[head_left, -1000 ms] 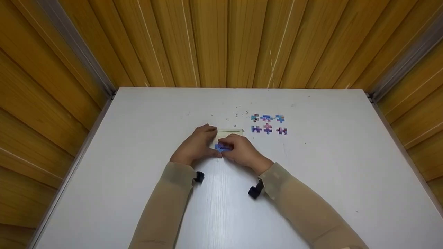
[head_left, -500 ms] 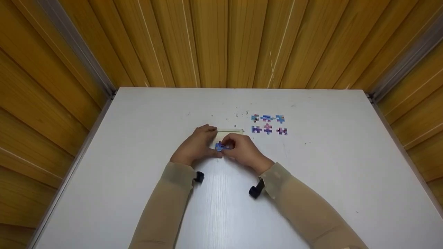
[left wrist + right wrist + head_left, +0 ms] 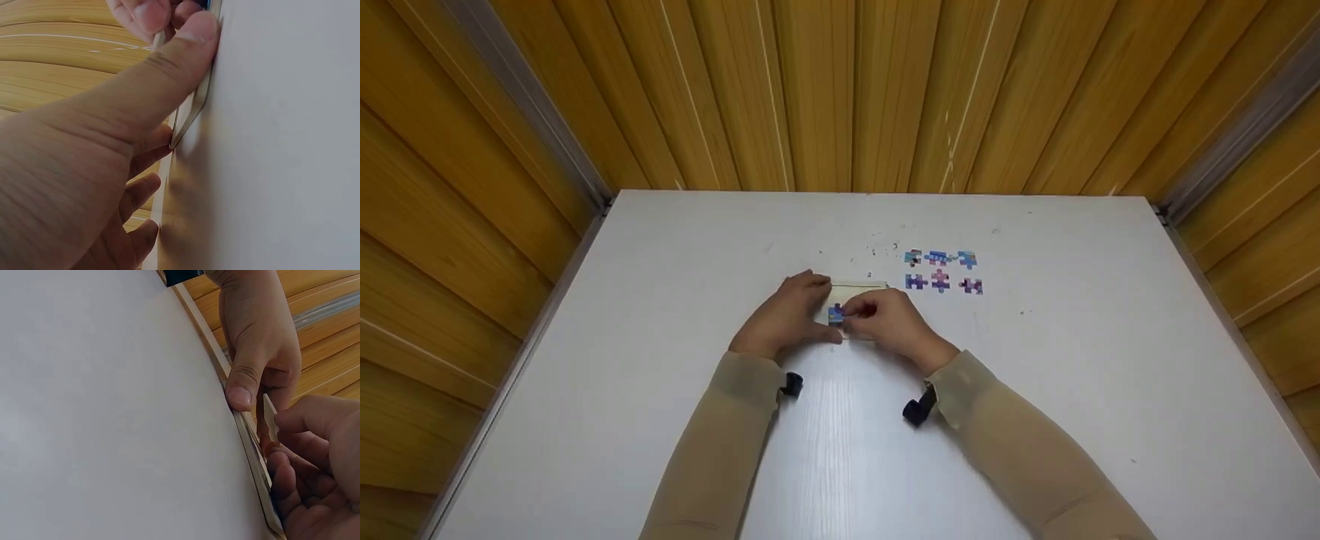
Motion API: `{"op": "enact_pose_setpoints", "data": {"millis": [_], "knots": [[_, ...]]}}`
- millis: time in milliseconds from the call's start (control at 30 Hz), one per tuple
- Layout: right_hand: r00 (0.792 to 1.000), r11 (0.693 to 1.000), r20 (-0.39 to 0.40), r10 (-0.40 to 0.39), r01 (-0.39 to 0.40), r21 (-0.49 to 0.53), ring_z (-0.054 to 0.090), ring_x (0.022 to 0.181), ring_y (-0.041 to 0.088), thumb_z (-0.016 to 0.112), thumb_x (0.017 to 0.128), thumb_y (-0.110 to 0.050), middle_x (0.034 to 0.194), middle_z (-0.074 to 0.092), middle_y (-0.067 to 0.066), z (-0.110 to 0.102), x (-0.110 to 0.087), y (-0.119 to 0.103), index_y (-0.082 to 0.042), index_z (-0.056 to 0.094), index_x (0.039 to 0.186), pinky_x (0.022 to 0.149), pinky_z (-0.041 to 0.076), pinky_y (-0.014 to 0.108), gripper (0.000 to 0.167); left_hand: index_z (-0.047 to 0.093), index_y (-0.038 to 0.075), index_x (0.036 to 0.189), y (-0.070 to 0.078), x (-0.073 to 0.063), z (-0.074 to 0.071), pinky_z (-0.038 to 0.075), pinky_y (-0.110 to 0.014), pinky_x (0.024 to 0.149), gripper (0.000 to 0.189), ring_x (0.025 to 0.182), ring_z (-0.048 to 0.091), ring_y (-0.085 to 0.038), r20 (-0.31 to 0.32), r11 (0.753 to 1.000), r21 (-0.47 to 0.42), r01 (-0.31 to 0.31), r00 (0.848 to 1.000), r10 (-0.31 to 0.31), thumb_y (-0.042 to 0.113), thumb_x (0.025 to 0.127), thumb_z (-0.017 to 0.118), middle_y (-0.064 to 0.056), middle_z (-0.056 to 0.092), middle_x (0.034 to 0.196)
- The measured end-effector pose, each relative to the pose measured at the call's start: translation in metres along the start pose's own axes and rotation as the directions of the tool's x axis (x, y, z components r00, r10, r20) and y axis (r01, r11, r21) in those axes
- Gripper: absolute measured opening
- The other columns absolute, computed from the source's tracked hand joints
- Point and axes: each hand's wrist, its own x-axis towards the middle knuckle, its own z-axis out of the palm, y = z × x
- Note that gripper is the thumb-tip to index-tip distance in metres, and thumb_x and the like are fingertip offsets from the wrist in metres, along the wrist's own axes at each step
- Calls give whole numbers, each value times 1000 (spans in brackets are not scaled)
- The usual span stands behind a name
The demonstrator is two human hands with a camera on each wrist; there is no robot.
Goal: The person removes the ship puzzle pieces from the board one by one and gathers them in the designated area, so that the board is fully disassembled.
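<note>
A small pale wooden puzzle tray [image 3: 855, 291] lies near the middle of the white table, partly covered by both hands. My left hand [image 3: 782, 319] holds it at the left, its thumb on the near edge and its fingers by the far side. Just above the tray, my right hand [image 3: 886, 321] pinches a blue and purple jigsaw piece [image 3: 835, 313] between thumb and fingers. Seen from the right wrist, a thin jigsaw piece [image 3: 270, 419] stands tilted on edge at the fingertips. In the left wrist view the left thumb presses the tray's edge [image 3: 198, 100].
Several loose jigsaw pieces [image 3: 940, 280] lie in two rows to the right of the tray. Small dark specks dot the table [image 3: 720, 240] behind the tray. Slatted wooden walls [image 3: 810, 97] rise beyond the table's edges.
My right hand has turned the jigsaw piece and lifted it slightly away from the tray's near edge, which now shows beneath. The left hand stays in place.
</note>
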Motion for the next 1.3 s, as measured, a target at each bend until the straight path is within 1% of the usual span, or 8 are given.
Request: {"op": "enact_pose_setpoints", "data": {"millis": [200,400,633,700,900,967,1133,1300], "knots": [[999,999,-9,43,-43,-1,70,93,12,82,101,-11,114,86,7,-7,-1,-3,-12,90,112,81,58,23,13,53,11,169,3,3,3,28,-51,145,103,178,25,-31,-1,1000,2,13,1000,-13,43,85,102,-1,45,181],[999,999,-16,40,-40,-2,71,95,13,83,102,-14,114,86,5,-14,-2,-4,-14,90,112,84,58,24,13,54,10,169,4,5,3,29,-49,145,103,178,25,-30,-13,1000,-2,9,1000,-9,42,84,102,-1,46,181],[997,997,-10,72,-72,-8,68,99,17,84,102,-16,119,85,2,-32,-13,-4,-18,90,111,85,58,29,12,54,13,169,5,9,4,28,-50,145,103,177,26,-31,-12,1000,-1,15,1000,-15,43,83,103,0,46,181],[997,997,-11,82,-82,-2,67,102,19,84,101,-16,121,84,2,-39,-17,-3,-19,90,112,87,59,30,12,55,15,169,6,10,4,28,-50,145,103,177,26,-30,-14,1000,-2,26,1000,-26,42,83,103,1,46,181],[997,997,-21,71,-71,-34,65,102,21,83,101,-17,128,83,6,-56,-28,3,-17,90,112,83,56,23,12,55,17,169,8,11,5,27,-51,145,103,178,25,-29,-10,999,3,54,998,-54,44,83,103,2,45,182],[998,997,-24,65,-66,-45,65,100,22,83,101,-16,127,83,9,-61,-31,5,-15,89,112,81,55,23,13,54,17,170,7,11,5,27,-51,145,103,178,25,-29,-8,998,5,56,998,-56,44,83,102,1,45,182],[996,994,-35,86,-88,-59,65,104,24,85,100,-16,129,83,6,-69,-37,9,-17,89,112,83,57,27,13,54,16,170,7,11,5,27,-49,145,103,178,25,-28,-15,998,-1,64,998,-64,41,83,103,1,45,181],[993,990,-31,118,-120,-75,65,109,24,84,101,-18,131,82,2,-74,-42,15,-23,90,112,90,58,32,13,54,18,170,7,12,8,26,-49,145,103,178,24,-27,-17,996,-24,82,996,-83,40,81,104,3,43,182]]}}
